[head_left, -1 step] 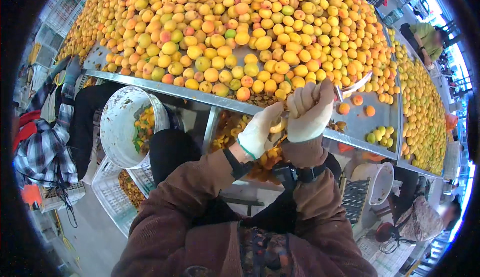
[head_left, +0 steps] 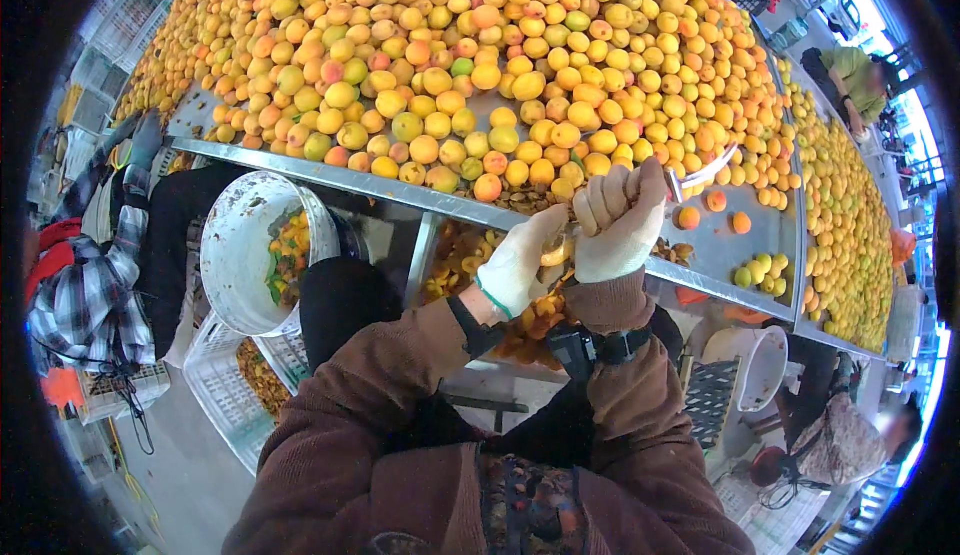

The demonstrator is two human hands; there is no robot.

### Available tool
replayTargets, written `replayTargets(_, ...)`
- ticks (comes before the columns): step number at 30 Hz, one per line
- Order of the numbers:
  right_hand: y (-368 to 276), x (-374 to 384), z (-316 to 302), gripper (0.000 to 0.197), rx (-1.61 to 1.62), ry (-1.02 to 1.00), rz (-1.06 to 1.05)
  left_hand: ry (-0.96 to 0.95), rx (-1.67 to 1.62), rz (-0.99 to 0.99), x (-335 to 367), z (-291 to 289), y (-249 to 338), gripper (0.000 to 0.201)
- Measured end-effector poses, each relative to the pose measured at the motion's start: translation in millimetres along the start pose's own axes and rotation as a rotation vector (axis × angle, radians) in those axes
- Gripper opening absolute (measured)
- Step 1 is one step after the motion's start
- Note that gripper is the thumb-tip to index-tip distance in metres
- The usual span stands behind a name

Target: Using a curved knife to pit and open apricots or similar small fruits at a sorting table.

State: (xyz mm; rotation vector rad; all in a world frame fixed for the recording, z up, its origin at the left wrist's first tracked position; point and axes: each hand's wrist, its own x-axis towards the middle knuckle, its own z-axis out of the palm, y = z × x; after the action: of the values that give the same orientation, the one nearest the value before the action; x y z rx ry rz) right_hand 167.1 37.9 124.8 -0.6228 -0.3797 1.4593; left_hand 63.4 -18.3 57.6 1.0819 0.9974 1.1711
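Note:
In a white glove with green cuff trim, my left hand (head_left: 522,258) is closed on a yellow-orange apricot (head_left: 554,253), held over the table's front edge. Close against it, my right hand (head_left: 622,223), also gloved, is curled into a fist around a knife, whose curved pale blade (head_left: 708,171) sticks out past the fingers to the right. The handle is hidden in the fist. A great heap of apricots (head_left: 480,55) covers the metal table (head_left: 390,190) in front of me. Apricot pieces (head_left: 535,330) lie below my hands, between my knees.
On my left stands a white bucket (head_left: 225,265) with fruit scraps and leaves, beside a white crate (head_left: 225,395). At right is another white bucket (head_left: 765,360). People work at left (head_left: 95,295), lower right (head_left: 840,440) and far right (head_left: 855,85). Several greenish apricots (head_left: 762,272) sit apart.
The knife's blade has shifted very slightly to the left. Both hands stay almost in place, still close together.

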Motion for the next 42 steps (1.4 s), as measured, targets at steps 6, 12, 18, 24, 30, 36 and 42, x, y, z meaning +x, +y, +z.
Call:
replayTargets(6,16,-14,9,0.038,-0.322,0.028,-0.102,0.049,-0.558,-0.325,5,6,4,0.032)
replayTargets(12,35,-27,-29,0.029,-1.022,-0.674,-0.592,-0.342,-1.354,-0.248,21,-4,-15,0.032)
replayTargets(18,24,-1,-18,0.024,-0.500,-0.082,-0.424,0.019,-0.944,-0.583,20,-9,13,0.031)
replayTargets(24,16,-8,-25,0.025,-1.267,-0.249,-0.165,0.182,-0.803,-0.458,25,-15,4,0.031)
replayTargets(30,10,-23,-31,0.032,-1.579,-0.567,-0.361,0.229,-0.834,-0.519,33,-18,-13,0.026)
replayTargets(36,-5,26,-72,0.032,-1.264,-0.042,-0.515,-0.333,0.948,0.454,19,-27,0,0.040)
replayTargets(42,-28,18,-74,0.021,-0.978,0.073,-0.192,0.258,1.307,0.144,33,-52,55,0.041)
